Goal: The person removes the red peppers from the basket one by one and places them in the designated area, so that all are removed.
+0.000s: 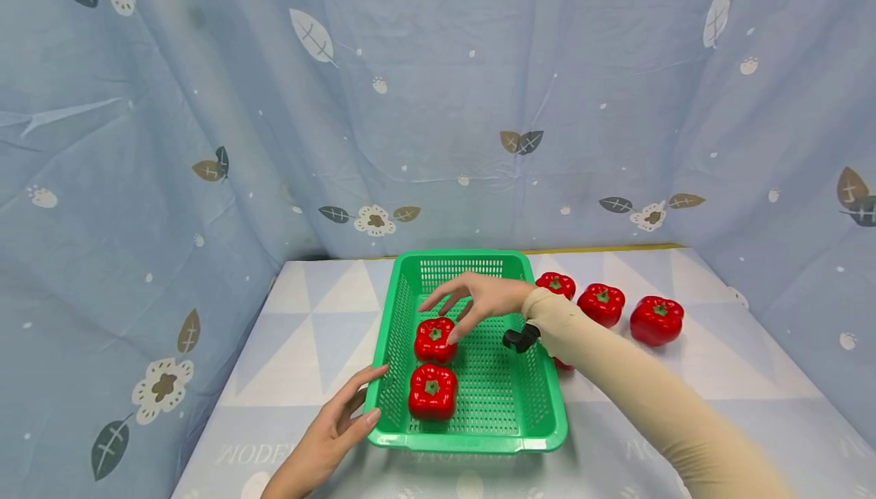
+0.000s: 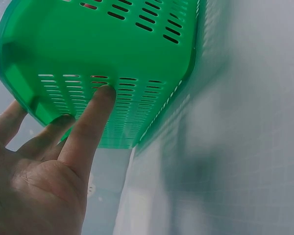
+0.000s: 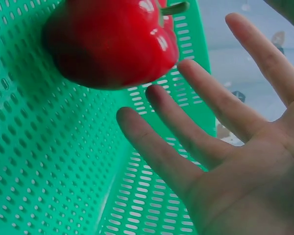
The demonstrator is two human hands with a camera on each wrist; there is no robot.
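Observation:
A green plastic basket [image 1: 479, 444] with slotted walls holds two red bell peppers: a rear pepper [image 1: 434, 341] and a front pepper [image 1: 433, 392]. My right hand [image 1: 482, 297] hovers inside the basket over the rear pepper, fingers spread and relaxed. In the right wrist view, a red pepper [image 3: 112, 44] sits beyond the fingertips, not gripped. My left hand [image 1: 335, 427] rests against the basket's left side, with fingertips at the rim. Seen from the left wrist, its nearly straight fingers [image 2: 85, 132] touch the slotted outer wall [image 2: 132, 63].
Right of the basket stand more red peppers: one by the rim [image 1: 556, 284], a middle one [image 1: 601, 304], an outer one [image 1: 657, 321], and one mostly hidden behind the right forearm [image 1: 563, 364]. A blue patterned curtain [image 1: 438, 103] borders the table [image 1: 287, 347].

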